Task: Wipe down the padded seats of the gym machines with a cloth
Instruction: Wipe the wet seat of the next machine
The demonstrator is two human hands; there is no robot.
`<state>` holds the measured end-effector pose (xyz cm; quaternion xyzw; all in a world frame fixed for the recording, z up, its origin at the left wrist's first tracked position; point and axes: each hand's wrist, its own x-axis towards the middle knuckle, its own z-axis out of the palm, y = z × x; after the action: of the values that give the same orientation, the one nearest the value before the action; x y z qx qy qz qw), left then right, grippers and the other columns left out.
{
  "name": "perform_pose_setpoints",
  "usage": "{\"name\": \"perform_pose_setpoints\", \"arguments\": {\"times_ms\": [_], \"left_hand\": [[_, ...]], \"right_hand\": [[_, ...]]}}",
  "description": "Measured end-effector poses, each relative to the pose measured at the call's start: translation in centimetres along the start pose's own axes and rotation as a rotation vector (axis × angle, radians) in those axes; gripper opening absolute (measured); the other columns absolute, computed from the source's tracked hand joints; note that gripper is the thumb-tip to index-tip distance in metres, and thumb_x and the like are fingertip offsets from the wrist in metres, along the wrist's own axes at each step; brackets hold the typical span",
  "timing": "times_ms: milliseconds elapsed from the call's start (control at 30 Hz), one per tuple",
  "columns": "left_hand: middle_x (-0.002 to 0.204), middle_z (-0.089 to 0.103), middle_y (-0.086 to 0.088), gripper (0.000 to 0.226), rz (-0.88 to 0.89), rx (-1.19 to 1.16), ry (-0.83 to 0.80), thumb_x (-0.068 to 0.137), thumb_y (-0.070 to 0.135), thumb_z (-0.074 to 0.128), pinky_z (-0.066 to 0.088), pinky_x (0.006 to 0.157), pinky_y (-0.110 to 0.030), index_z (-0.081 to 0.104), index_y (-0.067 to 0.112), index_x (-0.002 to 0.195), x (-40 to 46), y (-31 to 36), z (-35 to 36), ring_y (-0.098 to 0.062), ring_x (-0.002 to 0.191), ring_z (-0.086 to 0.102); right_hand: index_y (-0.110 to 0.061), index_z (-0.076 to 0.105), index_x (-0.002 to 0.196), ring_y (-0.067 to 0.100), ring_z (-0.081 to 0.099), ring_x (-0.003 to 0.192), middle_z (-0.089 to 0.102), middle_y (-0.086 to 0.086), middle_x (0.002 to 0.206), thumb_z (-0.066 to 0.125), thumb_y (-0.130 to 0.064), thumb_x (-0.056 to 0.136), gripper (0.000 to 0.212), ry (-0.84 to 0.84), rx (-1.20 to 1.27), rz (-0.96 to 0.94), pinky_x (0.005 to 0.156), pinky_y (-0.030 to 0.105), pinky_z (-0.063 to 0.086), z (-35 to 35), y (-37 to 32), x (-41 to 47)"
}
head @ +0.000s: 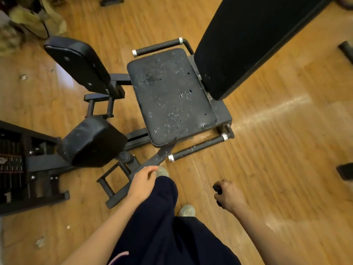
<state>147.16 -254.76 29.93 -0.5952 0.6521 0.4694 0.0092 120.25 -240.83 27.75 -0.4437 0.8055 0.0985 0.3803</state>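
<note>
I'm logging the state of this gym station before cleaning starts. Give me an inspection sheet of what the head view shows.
Surface: wooden floor, glossy, small scraps lower left.
Job's things: seat pad worn, pitted and speckled; backrest; two side pads; dark item, perhaps the cloth, in the right hand.
Clutter: bags at upper left.
Grips: left hand relaxed, holding nothing; right hand curled round the dark item.
Cables: nothing seen.
Surroundings: weight stack at left; handle bars beside seat.
</note>
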Motion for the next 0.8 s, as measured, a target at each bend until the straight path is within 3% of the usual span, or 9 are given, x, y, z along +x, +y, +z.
{"name": "perform_pose_setpoints", "arguments": {"times_ms": [100,233,367,533,667,800], "left_hand": [[0.137,0.059,0.005,0.033,-0.004,-0.001,-0.001,0.105,0.018,0.044,0.039,0.11,-0.032,0.06,0.023,0.133,3.9,1.3,-1.7,-0.016,0.131,0.05],[0.133,0.062,0.002,0.032,0.03,0.02,-0.007,0.103,0.013,0.046,0.036,0.102,-0.022,0.064,0.016,0.13,8.8,3.7,-4.3,-0.016,0.126,0.054],[0.132,0.063,0.001,0.032,0.042,0.0,-0.009,0.103,0.013,0.046,0.042,0.103,-0.028,0.064,0.017,0.13,12.9,5.6,-6.4,-0.016,0.121,0.057],[0.131,0.063,0.004,0.032,0.006,-0.087,0.047,0.104,0.015,0.046,0.043,0.106,-0.03,0.063,0.018,0.131,17.0,7.6,-7.3,-0.014,0.123,0.056],[0.13,0.062,0.005,0.031,-0.014,-0.144,0.116,0.103,0.014,0.048,0.041,0.107,-0.028,0.064,0.017,0.13,19.8,9.4,-7.1,-0.012,0.122,0.055],[0.133,0.06,0.005,0.031,-0.028,-0.151,0.166,0.104,0.015,0.048,0.041,0.109,-0.032,0.063,0.017,0.13,22.9,11.3,-7.0,-0.014,0.125,0.053]], "right_hand": [[-0.02,0.064,0.11,0.019,0.053,0.106,0.051,-0.007,0.103,0.059,-0.014,0.085,0.026,0.013,0.011,-0.044,0.076,0.032,0.051,-3.5,-2.4,3.4],[-0.017,0.067,0.099,0.021,0.054,0.101,0.05,-0.003,0.105,0.062,-0.014,0.083,0.017,0.148,0.114,-0.101,0.07,0.031,0.047,-7.6,-5.4,7.7],[-0.013,0.065,0.116,0.02,0.053,0.093,0.038,-0.002,0.109,0.064,-0.016,0.087,0.029,0.247,0.19,-0.142,0.073,0.033,0.05,-10.9,-7.6,11.3],[-0.013,0.049,0.135,0.025,0.052,0.112,0.045,0.007,0.124,0.062,-0.017,0.093,0.044,0.269,0.208,-0.254,0.092,0.032,0.046,-15.7,-10.7,16.0],[-0.018,0.041,0.138,0.021,0.05,0.119,0.047,0.004,0.131,0.06,-0.02,0.095,0.048,0.296,0.228,-0.345,0.096,0.039,0.048,-19.2,-13.0,20.5],[-0.015,0.047,0.133,0.023,0.052,0.115,0.049,0.007,0.128,0.06,-0.021,0.096,0.04,0.282,0.157,-0.433,0.095,0.04,0.048,-22.7,-15.5,25.6]]}}
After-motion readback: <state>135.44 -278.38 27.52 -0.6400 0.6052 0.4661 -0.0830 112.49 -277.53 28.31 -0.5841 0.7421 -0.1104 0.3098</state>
